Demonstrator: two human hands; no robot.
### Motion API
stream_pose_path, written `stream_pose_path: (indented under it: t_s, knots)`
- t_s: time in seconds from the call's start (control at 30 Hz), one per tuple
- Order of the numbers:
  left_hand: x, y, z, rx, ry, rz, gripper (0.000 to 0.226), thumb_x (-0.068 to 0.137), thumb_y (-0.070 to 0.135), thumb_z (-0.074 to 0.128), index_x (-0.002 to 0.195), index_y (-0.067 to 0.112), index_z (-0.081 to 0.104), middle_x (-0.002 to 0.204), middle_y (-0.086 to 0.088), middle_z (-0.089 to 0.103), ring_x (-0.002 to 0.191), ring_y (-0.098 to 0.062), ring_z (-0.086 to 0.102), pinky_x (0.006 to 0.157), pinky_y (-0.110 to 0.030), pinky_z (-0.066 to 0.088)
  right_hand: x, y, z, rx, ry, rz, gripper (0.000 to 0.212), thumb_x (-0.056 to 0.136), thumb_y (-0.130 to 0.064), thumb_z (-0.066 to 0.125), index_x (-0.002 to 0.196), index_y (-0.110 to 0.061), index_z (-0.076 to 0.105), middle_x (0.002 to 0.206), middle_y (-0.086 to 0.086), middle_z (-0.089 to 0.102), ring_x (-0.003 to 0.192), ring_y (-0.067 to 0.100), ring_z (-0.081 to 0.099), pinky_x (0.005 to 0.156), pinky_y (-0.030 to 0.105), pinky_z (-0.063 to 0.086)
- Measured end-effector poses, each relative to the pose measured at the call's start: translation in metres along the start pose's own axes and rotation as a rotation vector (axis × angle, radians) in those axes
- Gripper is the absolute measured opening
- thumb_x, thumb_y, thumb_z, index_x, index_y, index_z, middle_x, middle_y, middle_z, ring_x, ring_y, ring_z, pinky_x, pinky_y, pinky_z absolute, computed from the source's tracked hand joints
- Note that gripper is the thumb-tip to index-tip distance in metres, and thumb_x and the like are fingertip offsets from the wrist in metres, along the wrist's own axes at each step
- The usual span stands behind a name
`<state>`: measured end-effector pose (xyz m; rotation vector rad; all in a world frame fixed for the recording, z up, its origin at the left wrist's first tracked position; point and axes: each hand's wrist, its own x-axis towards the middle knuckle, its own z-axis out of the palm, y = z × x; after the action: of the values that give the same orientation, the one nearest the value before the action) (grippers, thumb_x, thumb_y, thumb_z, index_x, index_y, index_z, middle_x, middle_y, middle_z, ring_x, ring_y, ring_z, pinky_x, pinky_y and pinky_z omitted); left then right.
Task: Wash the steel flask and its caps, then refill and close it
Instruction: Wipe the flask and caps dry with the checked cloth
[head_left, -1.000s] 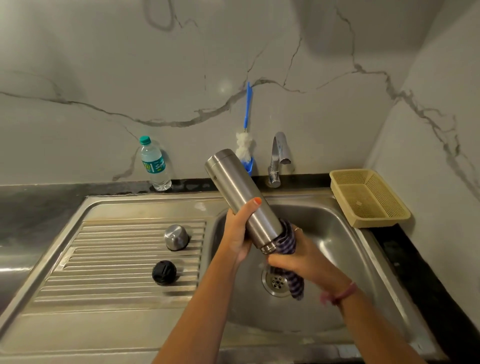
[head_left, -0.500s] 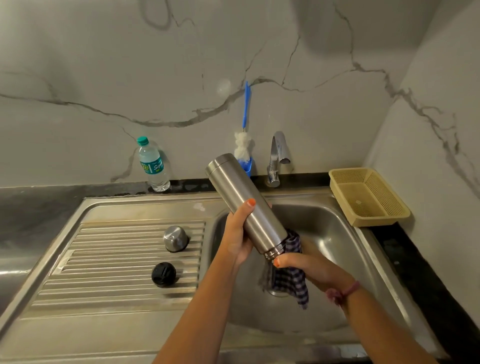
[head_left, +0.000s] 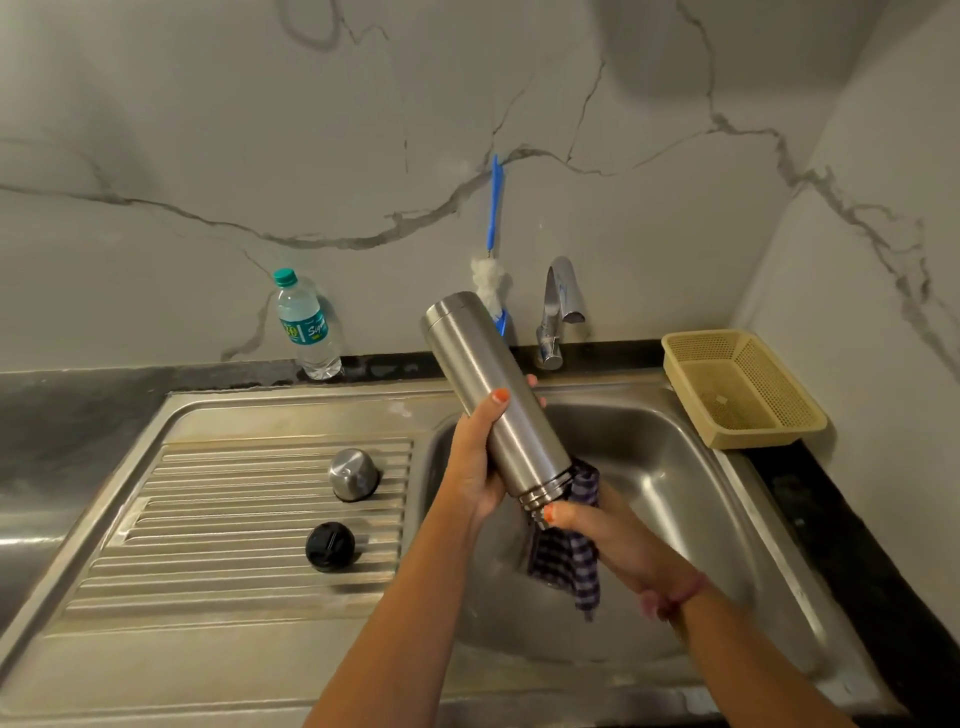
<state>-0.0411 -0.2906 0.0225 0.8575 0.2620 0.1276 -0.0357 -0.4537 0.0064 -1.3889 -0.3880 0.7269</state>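
The steel flask (head_left: 485, 384) is tilted over the sink basin (head_left: 670, 467), its base up and to the left, its open threaded mouth down and to the right. My left hand (head_left: 475, 457) grips its lower body. My right hand (head_left: 597, 530) holds a dark checked cloth (head_left: 566, 561) against the flask's mouth; the cloth hangs down below my hand. On the ribbed drainboard (head_left: 208, 519) stand the steel cap (head_left: 353, 474) and, nearer to me, the black inner cap (head_left: 330, 545).
A tap (head_left: 558, 306) stands behind the basin. A blue-handled bottle brush (head_left: 493, 249) leans on the marble wall. A plastic water bottle (head_left: 306, 327) stands on the dark counter at the back left. A beige perforated basket (head_left: 743, 389) sits at the right.
The flask has tipped slightly and its base dropped a little. My right hand with the cloth has shifted around the mouth, and more of the cloth now hangs loose below.
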Motion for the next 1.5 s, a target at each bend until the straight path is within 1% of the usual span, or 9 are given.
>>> stream_pose_path:
  t_s: [0.13,0.33,0.57,0.7,0.87,1.0,1.1,1.3,1.5]
  knots:
    - [0.005,0.007,0.006,0.183,0.139,0.048,0.094,0.046,0.039,0.086,0.129,0.02,0.046,0.115,-0.013,0.065,0.1,-0.025,0.067,0.076,-0.035,0.059,0.008,0.0,0.006,-0.487,0.225,-0.164,0.068,0.065,-0.013,0.078,0.126,-0.023,0.05,0.106,-0.004,0.068,0.093,0.009,0.067,0.083,0.035,0.057]
    - [0.004,-0.002,-0.004,0.008,-0.115,-0.04,0.096,0.056,0.044,0.09,0.136,0.008,0.05,0.114,-0.019,0.065,0.098,-0.028,0.065,0.081,-0.041,0.057,-0.001,0.0,-0.009,0.18,-0.185,0.172,0.052,0.071,-0.017,0.071,0.12,-0.004,0.061,0.116,0.025,0.063,0.104,0.039,0.06,0.098,0.052,0.046]
    - [0.005,0.009,0.006,0.194,0.092,0.04,0.082,0.047,0.039,0.084,0.12,0.023,0.05,0.11,-0.011,0.066,0.099,-0.024,0.068,0.078,-0.036,0.058,0.004,0.002,0.003,-0.39,0.189,-0.145,0.049,0.069,-0.005,0.077,0.113,-0.016,0.06,0.09,0.003,0.073,0.082,0.018,0.071,0.073,0.034,0.058]
    - [0.003,0.009,0.005,0.114,0.082,0.003,0.087,0.048,0.041,0.082,0.125,0.017,0.05,0.109,-0.012,0.064,0.096,-0.024,0.067,0.076,-0.037,0.059,0.002,-0.003,-0.011,0.104,-0.089,0.077,0.051,0.067,-0.017,0.073,0.114,-0.001,0.061,0.102,0.02,0.068,0.094,0.032,0.065,0.089,0.046,0.051]
    - [0.006,0.009,0.003,0.147,0.063,0.027,0.089,0.05,0.041,0.083,0.129,0.013,0.051,0.109,-0.013,0.067,0.096,-0.025,0.067,0.082,-0.04,0.058,0.003,0.005,0.009,-0.14,0.123,-0.154,0.043,0.066,-0.01,0.071,0.107,-0.012,0.061,0.085,0.01,0.072,0.079,0.027,0.071,0.07,0.038,0.057]
    - [0.005,0.009,0.007,0.172,0.07,0.036,0.083,0.045,0.04,0.084,0.119,0.023,0.05,0.108,-0.01,0.067,0.095,-0.023,0.068,0.076,-0.036,0.058,0.001,0.005,0.006,0.056,0.104,-0.137,0.038,0.07,-0.006,0.072,0.107,-0.01,0.063,0.088,0.01,0.072,0.084,0.025,0.069,0.075,0.034,0.056]
    - [0.004,0.008,0.007,0.13,0.015,0.016,0.095,0.042,0.039,0.09,0.125,0.018,0.049,0.11,-0.012,0.065,0.095,-0.024,0.067,0.079,-0.039,0.059,-0.002,0.011,-0.003,0.326,-0.051,0.079,0.061,0.064,-0.021,0.073,0.12,0.0,0.059,0.108,0.02,0.066,0.1,0.033,0.062,0.092,0.045,0.05]
    - [0.004,0.002,0.01,0.074,-0.194,-0.04,0.108,0.047,0.048,0.094,0.134,0.003,0.048,0.111,-0.013,0.067,0.094,-0.024,0.066,0.083,-0.041,0.058,-0.007,0.022,0.002,0.777,-0.399,0.19,0.062,0.071,-0.019,0.071,0.125,0.006,0.052,0.112,0.016,0.06,0.097,0.026,0.062,0.087,0.043,0.051]
    - [0.002,0.012,0.011,0.221,-0.064,-0.049,0.086,0.049,0.038,0.089,0.123,0.012,0.053,0.103,-0.01,0.069,0.09,-0.021,0.069,0.077,-0.036,0.059,-0.01,0.012,-0.003,0.431,-0.188,0.166,0.061,0.068,-0.018,0.073,0.122,0.005,0.057,0.111,0.024,0.063,0.099,0.034,0.064,0.087,0.044,0.052]
